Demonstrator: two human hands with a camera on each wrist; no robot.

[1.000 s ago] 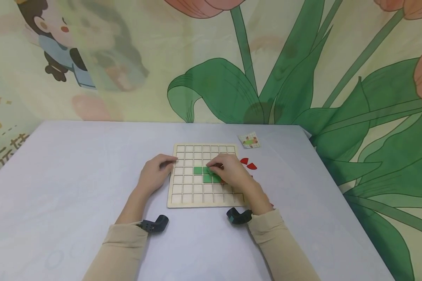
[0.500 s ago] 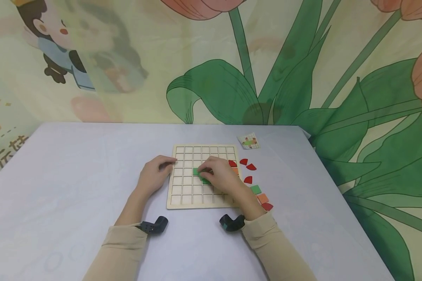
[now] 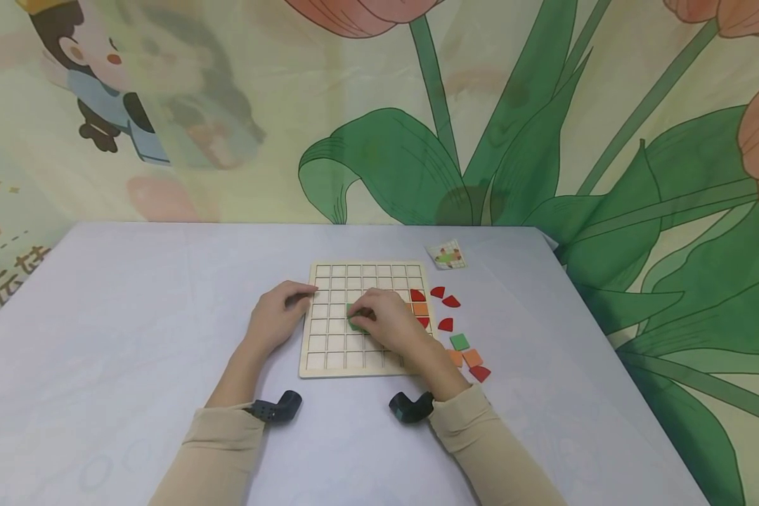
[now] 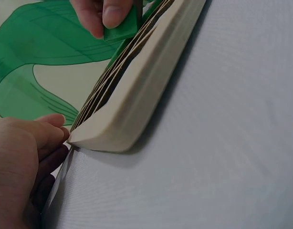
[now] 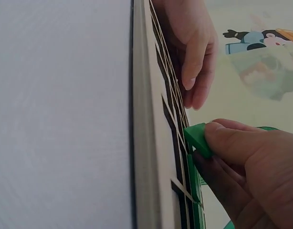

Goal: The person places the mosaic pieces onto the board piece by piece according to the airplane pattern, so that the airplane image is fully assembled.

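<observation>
A square wooden grid board (image 3: 338, 374) lies on the white-covered table. My right hand (image 3: 388, 320) is over the middle of its cells, pinching a green square tile (image 5: 196, 137) between thumb and fingers. The tile is tilted, one edge close over the grid. Part of another green tile (image 3: 350, 308) shows beside the fingertips; the hand hides other cells. My left hand (image 3: 278, 313) touches the board's left edge with thumb and fingertips. At the board's right side sit a red quarter-round tile (image 3: 418, 295), an orange square tile (image 3: 420, 309) and another red tile (image 3: 423, 322).
Right of the board lie several loose tiles: red quarter-rounds (image 3: 451, 301), a green square (image 3: 459, 341) and orange squares (image 3: 473, 358). A small pattern card (image 3: 448, 255) lies beyond the board's far right corner. A printed cloth (image 3: 379, 161) hangs behind the table.
My right hand has moved left across the board with the green tile, uncovering the red and orange tiles on its right side and loose tiles beyond. The left hand stays at the edge.
</observation>
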